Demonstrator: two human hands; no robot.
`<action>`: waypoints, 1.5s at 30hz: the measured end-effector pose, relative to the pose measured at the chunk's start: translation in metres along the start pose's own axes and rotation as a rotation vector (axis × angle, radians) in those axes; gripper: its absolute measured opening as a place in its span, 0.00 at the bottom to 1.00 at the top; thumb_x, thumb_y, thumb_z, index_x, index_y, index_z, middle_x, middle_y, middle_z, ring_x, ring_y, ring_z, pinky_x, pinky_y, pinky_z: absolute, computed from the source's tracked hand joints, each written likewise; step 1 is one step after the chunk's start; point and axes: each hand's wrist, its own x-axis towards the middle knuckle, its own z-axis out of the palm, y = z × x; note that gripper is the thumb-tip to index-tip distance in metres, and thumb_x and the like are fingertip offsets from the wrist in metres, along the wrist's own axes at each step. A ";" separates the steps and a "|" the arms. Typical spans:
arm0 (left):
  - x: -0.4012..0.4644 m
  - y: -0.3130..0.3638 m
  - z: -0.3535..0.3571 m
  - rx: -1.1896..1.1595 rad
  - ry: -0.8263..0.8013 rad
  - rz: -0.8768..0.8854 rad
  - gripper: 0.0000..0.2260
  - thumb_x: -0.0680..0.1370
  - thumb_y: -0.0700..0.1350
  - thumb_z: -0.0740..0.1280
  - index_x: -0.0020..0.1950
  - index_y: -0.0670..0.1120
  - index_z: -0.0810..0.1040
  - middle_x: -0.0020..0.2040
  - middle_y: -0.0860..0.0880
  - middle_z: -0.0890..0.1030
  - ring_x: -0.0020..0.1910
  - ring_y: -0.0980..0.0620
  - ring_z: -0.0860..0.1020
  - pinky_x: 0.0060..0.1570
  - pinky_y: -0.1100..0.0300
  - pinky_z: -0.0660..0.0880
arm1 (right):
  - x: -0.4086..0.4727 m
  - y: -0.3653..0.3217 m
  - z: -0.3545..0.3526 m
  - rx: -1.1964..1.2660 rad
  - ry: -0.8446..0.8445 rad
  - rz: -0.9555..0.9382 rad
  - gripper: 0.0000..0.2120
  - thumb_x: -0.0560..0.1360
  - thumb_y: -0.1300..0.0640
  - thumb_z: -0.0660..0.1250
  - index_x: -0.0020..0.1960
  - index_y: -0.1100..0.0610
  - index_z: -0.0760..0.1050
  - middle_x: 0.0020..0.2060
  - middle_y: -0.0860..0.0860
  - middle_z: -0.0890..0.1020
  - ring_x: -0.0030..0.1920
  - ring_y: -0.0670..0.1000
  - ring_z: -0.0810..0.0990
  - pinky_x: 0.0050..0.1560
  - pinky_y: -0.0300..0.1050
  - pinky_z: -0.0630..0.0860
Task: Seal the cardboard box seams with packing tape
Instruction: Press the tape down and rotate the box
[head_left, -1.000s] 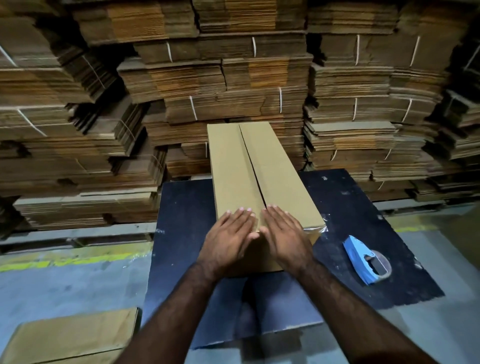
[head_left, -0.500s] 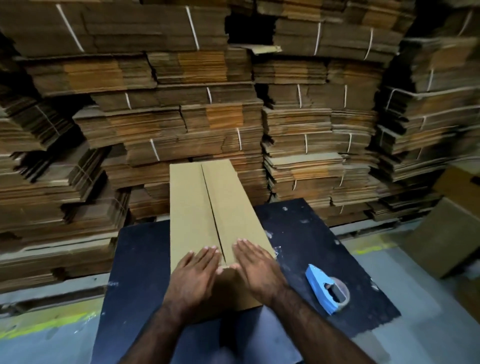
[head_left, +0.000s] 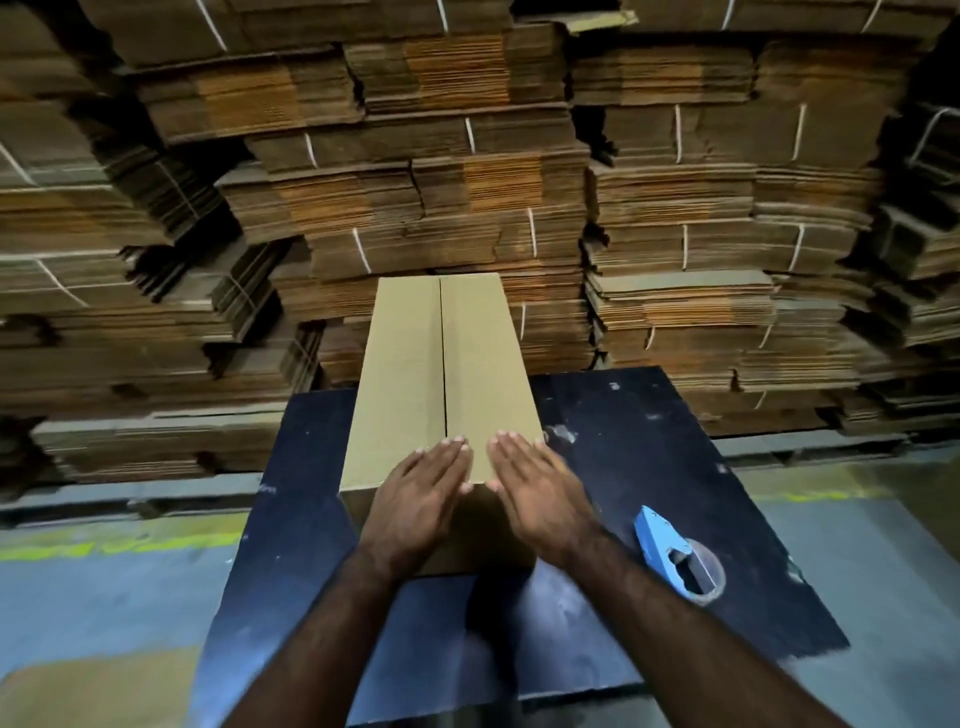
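While both flat, empty hands, left (head_left: 415, 499) and right (head_left: 540, 493), press the box (head_left: 405, 374), its seam (head_left: 444, 358) runs straight away. The dispenser (head_left: 670, 556) lies nearer the right hand.

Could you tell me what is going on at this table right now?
A person is closing up a long cardboard box on a dark table. The left hand and right hand lie flat and open over the near end of the box, one on each side of the centre seam. No tape shows on the seam. The blue tape dispenser lies untouched on the table to the right. Bundled flat cardboard is stacked behind.
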 end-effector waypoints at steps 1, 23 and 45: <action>-0.001 -0.002 0.001 0.036 -0.013 0.007 0.22 0.84 0.50 0.52 0.73 0.44 0.73 0.73 0.45 0.73 0.71 0.48 0.73 0.66 0.48 0.72 | 0.001 0.003 0.004 -0.041 0.030 -0.002 0.28 0.83 0.47 0.43 0.74 0.59 0.68 0.72 0.56 0.71 0.73 0.53 0.68 0.73 0.55 0.58; 0.048 0.070 0.030 0.137 0.044 0.001 0.22 0.84 0.56 0.56 0.75 0.48 0.70 0.75 0.51 0.70 0.74 0.52 0.69 0.67 0.51 0.70 | -0.018 0.057 -0.007 1.669 -0.059 0.732 0.11 0.79 0.50 0.67 0.55 0.58 0.79 0.45 0.53 0.84 0.50 0.55 0.83 0.48 0.44 0.79; 0.045 0.067 0.026 0.103 0.052 -0.021 0.21 0.85 0.53 0.53 0.77 0.51 0.67 0.77 0.54 0.66 0.77 0.56 0.63 0.72 0.52 0.65 | -0.029 0.061 -0.009 1.697 -0.240 0.697 0.11 0.80 0.50 0.66 0.54 0.58 0.79 0.48 0.52 0.83 0.52 0.51 0.82 0.51 0.51 0.82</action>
